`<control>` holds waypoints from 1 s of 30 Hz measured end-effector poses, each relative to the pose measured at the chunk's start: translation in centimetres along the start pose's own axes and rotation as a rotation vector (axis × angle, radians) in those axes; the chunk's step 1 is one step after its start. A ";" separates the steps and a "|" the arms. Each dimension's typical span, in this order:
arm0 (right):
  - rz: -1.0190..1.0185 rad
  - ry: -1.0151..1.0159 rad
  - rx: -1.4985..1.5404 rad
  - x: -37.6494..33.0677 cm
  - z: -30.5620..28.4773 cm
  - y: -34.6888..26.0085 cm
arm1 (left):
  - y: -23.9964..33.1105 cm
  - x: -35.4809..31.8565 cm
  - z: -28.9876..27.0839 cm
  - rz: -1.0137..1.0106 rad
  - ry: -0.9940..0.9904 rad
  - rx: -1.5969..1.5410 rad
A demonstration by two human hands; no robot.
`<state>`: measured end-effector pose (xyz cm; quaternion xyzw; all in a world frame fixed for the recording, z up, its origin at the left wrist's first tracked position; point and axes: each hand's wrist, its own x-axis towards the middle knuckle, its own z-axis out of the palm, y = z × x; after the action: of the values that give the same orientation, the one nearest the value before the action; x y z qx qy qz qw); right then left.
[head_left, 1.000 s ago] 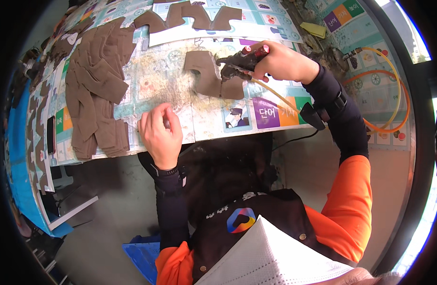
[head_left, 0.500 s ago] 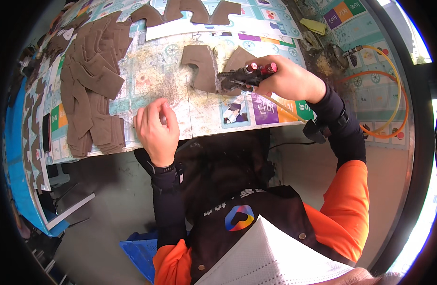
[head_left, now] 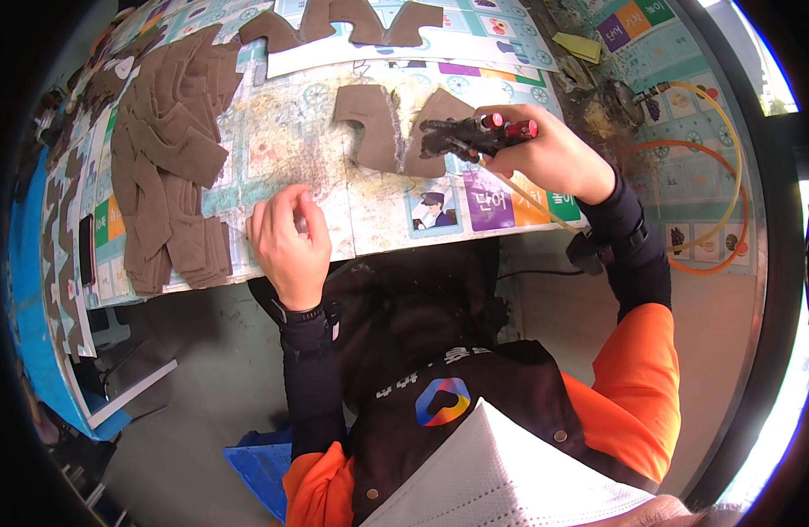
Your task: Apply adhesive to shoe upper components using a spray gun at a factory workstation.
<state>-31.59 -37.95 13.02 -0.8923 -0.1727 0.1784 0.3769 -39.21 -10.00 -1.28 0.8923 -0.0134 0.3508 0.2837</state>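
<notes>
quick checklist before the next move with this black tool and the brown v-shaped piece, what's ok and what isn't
1. Black tool gripped by the right hand: ok.
2. Left hand clear of the brown V-shaped piece: ok, it is at the near edge of the table.
3. Piece fully visible: not ok, the tool hides part of its right side.
4. Tool tip off the piece: cannot tell from this view.
5. Yellow tube clear of the piece: ok, it runs off to the right.
6. Brown stack squared up: not ok, it lies uneven.
</notes>
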 end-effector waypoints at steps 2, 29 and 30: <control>0.053 0.011 -0.042 -0.6 0.3 0.1 | 0.0 0.0 0.1 0.003 0.003 0.000; -0.111 0.124 0.079 1.2 -2.1 3.4 | 0.5 0.1 0.1 -0.007 -0.003 -0.008; -0.157 0.135 0.057 1.2 -2.2 3.7 | 0.5 0.1 0.1 -0.008 -0.002 -0.010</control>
<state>-28.93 -41.15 11.53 -0.8748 -0.2113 0.0928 0.4259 -39.17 -10.43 -1.07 0.8913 -0.0117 0.3489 0.2894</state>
